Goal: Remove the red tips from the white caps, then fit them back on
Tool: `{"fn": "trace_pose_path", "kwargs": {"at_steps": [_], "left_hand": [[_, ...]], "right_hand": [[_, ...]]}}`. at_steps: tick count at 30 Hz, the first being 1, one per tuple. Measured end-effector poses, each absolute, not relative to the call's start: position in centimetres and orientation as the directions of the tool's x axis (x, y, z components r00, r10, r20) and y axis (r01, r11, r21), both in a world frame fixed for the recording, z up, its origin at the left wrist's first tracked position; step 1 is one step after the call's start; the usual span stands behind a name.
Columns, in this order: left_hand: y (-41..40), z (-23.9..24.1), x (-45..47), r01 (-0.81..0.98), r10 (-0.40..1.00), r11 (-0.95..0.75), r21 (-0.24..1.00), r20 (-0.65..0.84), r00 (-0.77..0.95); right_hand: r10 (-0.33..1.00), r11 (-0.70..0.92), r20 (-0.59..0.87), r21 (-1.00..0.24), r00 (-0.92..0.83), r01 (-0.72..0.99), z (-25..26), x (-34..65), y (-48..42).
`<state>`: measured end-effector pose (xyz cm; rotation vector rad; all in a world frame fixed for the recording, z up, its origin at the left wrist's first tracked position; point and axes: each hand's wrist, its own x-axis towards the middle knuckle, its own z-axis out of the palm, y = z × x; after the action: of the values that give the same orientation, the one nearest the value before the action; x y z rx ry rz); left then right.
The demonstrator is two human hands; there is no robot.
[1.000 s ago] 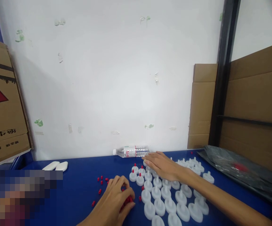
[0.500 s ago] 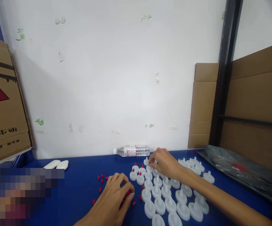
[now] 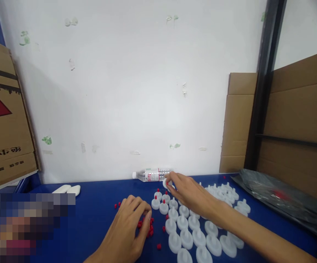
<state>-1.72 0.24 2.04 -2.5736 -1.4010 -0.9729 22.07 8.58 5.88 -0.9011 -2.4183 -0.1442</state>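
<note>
On the blue table (image 3: 98,215) stand several white plastic caps (image 3: 191,233) in rows; the far ones carry small red tips (image 3: 163,201). My right hand (image 3: 187,193) reaches over the rows and pinches one white cap (image 3: 165,183) at the far end, near the water bottle. My left hand (image 3: 129,228) rests curled on the table, fingertips among a heap of loose red tips (image 3: 147,226). More red tips (image 3: 117,206) lie scattered to its left.
A clear water bottle (image 3: 153,175) lies against the white wall. Two white oblong pieces (image 3: 66,189) sit at the back left. Cardboard boxes stand at left (image 3: 4,120) and right (image 3: 298,120), and a dark plastic bag (image 3: 279,199) lies at right.
My right hand lifted from lying flat on the caps and pinched a cap at the far end. My left hand shifted slightly, uncovering more of the red tips.
</note>
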Motion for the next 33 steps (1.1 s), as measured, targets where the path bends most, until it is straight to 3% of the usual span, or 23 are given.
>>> {"fn": "trace_pose_path", "kwargs": {"at_steps": [3,7,13,16,18,20,25,33], "left_hand": [[0.1,1.9,-1.5,0.784,0.695,-0.590,0.190,0.614,0.374],[0.2,1.8,-1.3,0.775,0.622,-0.622,0.114,0.673,0.400],[0.4,1.8,-1.3,0.746,0.565,-0.656,0.118,0.731,0.381],[0.3,1.7,-1.2,0.717,0.585,-0.663,0.216,0.747,0.316],[0.1,1.7,-1.1,0.677,0.650,-0.659,0.326,0.701,0.295],[-0.1,1.9,-1.1,0.630,0.691,-0.669,0.395,0.642,0.332],[-0.4,2.5,-1.2,0.594,0.705,-0.706,0.387,0.471,0.530],[0.3,1.8,-1.4,0.653,0.746,-0.666,0.359,0.317,0.586]], "right_hand": [[0.390,0.878,0.527,0.034,-0.755,0.478,5.8,20.8,6.4],[0.107,0.887,0.580,0.311,-0.807,0.341,5.5,19.8,4.2],[0.121,0.894,0.611,0.276,-0.782,0.353,5.6,19.5,4.1],[0.084,0.900,0.607,0.295,-0.791,0.321,6.0,20.0,5.0],[0.121,0.890,0.610,0.283,-0.783,0.358,6.5,20.8,6.2],[0.271,0.860,0.630,0.181,-0.728,0.476,7.1,22.0,7.7],[0.528,0.730,0.654,-0.024,-0.541,0.683,7.2,24.7,11.6],[0.665,0.698,0.471,-0.113,-0.580,0.707,4.5,23.9,12.4]]}}
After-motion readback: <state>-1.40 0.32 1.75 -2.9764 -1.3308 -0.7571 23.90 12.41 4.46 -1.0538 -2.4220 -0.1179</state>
